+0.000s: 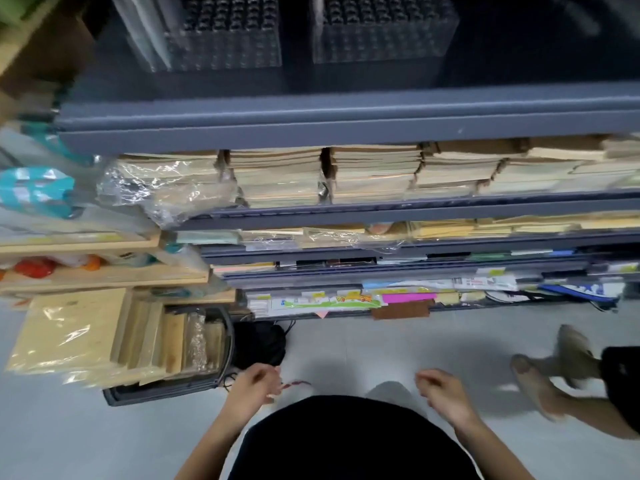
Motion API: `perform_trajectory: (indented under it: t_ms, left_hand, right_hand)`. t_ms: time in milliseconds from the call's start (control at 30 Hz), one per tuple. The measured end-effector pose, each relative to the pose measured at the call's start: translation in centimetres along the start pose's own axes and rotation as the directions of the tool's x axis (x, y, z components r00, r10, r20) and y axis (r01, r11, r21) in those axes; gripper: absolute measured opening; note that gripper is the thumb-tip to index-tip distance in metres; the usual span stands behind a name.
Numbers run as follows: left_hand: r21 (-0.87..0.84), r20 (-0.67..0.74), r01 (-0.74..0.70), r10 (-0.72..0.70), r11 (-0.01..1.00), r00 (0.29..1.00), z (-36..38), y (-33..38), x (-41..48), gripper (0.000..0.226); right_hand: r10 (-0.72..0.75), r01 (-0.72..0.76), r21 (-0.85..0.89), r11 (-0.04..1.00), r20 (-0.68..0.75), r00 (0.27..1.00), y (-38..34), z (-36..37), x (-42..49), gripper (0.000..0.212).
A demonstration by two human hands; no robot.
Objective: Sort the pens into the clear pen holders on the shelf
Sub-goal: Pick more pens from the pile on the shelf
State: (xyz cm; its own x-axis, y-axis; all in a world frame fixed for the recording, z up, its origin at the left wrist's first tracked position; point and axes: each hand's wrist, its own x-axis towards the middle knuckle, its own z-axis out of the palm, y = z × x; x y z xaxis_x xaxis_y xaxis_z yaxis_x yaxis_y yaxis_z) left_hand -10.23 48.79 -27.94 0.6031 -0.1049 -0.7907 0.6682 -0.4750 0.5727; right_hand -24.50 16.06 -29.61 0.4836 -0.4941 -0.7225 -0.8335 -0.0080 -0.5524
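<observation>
Both hands hung low in front of the shelf [346,129], over grey floor [363,344].

Left hand [254,382]: fingers curled inward. A thin red-and-white striped thing [296,384] showed just right of the fingertips. It was too blurred for us to tell whether it was pinched.

Right hand [441,389]: fingers loosely curled, well apart from the left hand. We saw nothing in them.

Around the fingers:
- A black bag [258,344] sat just beyond the left fingers.
- A dark crate [166,393] of wooden boards [149,334] stood to their left.
- Another person's tan shoes [540,386] were near, right of the right fingers.

Open floor ran from the fingers to the lowest shelf edge. Above it, the grey shelf lips stepped outward, one over another. Stacks of tan paper [374,174] filled the level under the top board, and crumpled plastic wrap [156,188] spilled over its left end.

Far above the fingers, on the top board, stood two clear pen holders [221,50] side by side. They were packed with dark pens [228,12]. The pens stood upright, long axis vertical, caps toward us.
</observation>
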Motion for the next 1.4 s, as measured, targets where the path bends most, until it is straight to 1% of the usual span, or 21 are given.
perform_trajectory:
  t_ms: [133,333,400,500,567,633,700,767,833,900,933,967,1000,1033,1067,1100,1200,1233,1267,1333,1400]
  left_hand:
    - [0.159,0.04,-0.031,0.025,0.987,0.999,6.6,-0.8,-2.1,0.012]
    - [0.245,0.056,-0.164,0.155,0.956,0.986,15.2,1.2,-4.2,0.015]
    - [0.239,0.064,-0.194,0.184,0.951,0.981,17.3,3.5,-4.8,0.017]
    - [0.257,0.108,-0.284,0.264,0.924,0.958,20.0,8.3,-5.9,0.016]
    - [0.275,0.148,-0.384,0.356,0.881,0.923,21.4,12.4,-6.6,0.017]
    - [0.282,0.187,-0.497,0.462,0.82,0.867,22.6,17.1,-7.7,0.014]
    - [0.283,0.21,-0.609,0.572,0.741,0.793,23.9,22.3,-9.1,0.01]
    - [0.291,0.205,-0.73,0.705,0.619,0.679,25.1,27.4,-10.8,0.013]
    - [0.312,0.19,-0.83,0.825,0.463,0.532,26.1,32.3,-12.7,0.013]
    - [0.373,0.183,-0.888,0.916,0.271,0.356,26.9,36.8,-14.2,0.017]
    - [0.395,0.174,-0.899,0.946,0.187,0.273,27.4,39.0,-14.5,0.02]
    - [0.411,0.152,-0.901,0.964,0.138,0.217,28.0,41.1,-14.5,0.021]
    - [0.438,0.126,-0.892,0.976,0.108,0.18,28.6,43.1,-14.1,0.022]
    - [0.482,0.105,-0.871,0.981,0.095,0.165,29.2,45.2,-13.5,0.022]
    - [0.534,0.091,-0.838,0.979,0.108,0.184,29.8,47.3,-12.6,0.024]
    - [0.584,0.087,-0.799,0.967,0.146,0.24,30.5,49.3,-11.6,0.028]
    - [0.714,0.12,-0.64,0.85,0.285,0.512,32.4,54.3,-8.4,0.05]
    - [0.75,0.127,-0.592,0.814,0.295,0.567,33.0,55.5,-7.6,0.056]
    - [0.767,0.13,-0.571,0.801,0.291,0.584,33.5,56.4,-6.9,0.062]
    - [0.754,0.11,-0.575,0.803,0.316,0.586,34.6,58.2,-6.0,0.069]
    - [0.731,0.102,-0.587,0.794,0.349,0.599,35.9,60.0,-5.6,0.067]
  right_hand:
    - [0.022,-0.022,0.005,1.0,0.004,1.0,4.3,-6.6,1.0,0.022]
    - [-0.112,0.113,-0.022,0.993,0.033,0.993,6.7,-16.2,1.4,0.022]
    - [-0.165,0.165,-0.004,0.986,0.021,0.986,6.1,-18.8,1.1,0.025]
    - [-0.266,0.266,-0.003,0.964,-0.053,0.963,3.9,-22.5,1.0,0.028]
    - [-0.347,0.347,-0.016,0.938,-0.102,0.932,1.4,-25.2,1.3,0.029]
    - [-0.435,0.441,0.003,0.897,-0.155,0.887,-2.0,-28.1,1.8,0.025]
    - [-0.52,0.534,-0.01,0.846,-0.242,0.819,-6.1,-30.9,2.0,0.021]
    - [-0.629,0.639,-0.104,0.762,-0.35,0.694,-10.1,-33.8,2.0,0.028]
    - [-0.759,0.725,-0.281,0.629,-0.423,0.495,-14.0,-36.4,1.9,0.029]
    - [-0.862,0.755,-0.459,0.469,-0.425,0.277,-17.4,-38.5,2.3,0.032]
    - [-0.891,0.746,-0.527,0.407,-0.409,0.197,-18.9,-39.4,2.7,0.034]
    - [-0.91,0.728,-0.58,0.364,-0.386,0.148,-20.3,-40.1,3.2,0.036]
    - [-0.924,0.707,-0.621,0.338,-0.361,0.124,-21.4,-40.6,3.8,0.037]
    - [-0.935,0.688,-0.653,0.317,-0.338,0.111,-22.3,-41.0,4.5,0.037]
    - [-0.942,0.672,-0.677,0.3,-0.319,0.1,-23.0,-41.1,5.1,0.036]
    - [-0.948,0.657,-0.697,0.286,-0.305,0.089,-23.5,-41.2,5.6,0.036]
    - [-0.961,0.629,-0.739,0.241,-0.271,0.05,-24.3,-41.7,6.8,0.034]
    - [-0.963,0.623,-0.747,0.232,-0.267,0.039,-24.5,-41.9,7.0,0.033]
    - [-0.963,0.618,-0.753,0.229,-0.266,0.032,-24.6,-42.0,7.1,0.032]
    - [-0.965,0.609,-0.761,0.223,-0.259,0.029,-24.8,-42.3,7.2,0.032]
    - [-0.968,0.613,-0.76,0.216,-0.246,0.036,-25.1,-42.7,7.2,0.032]
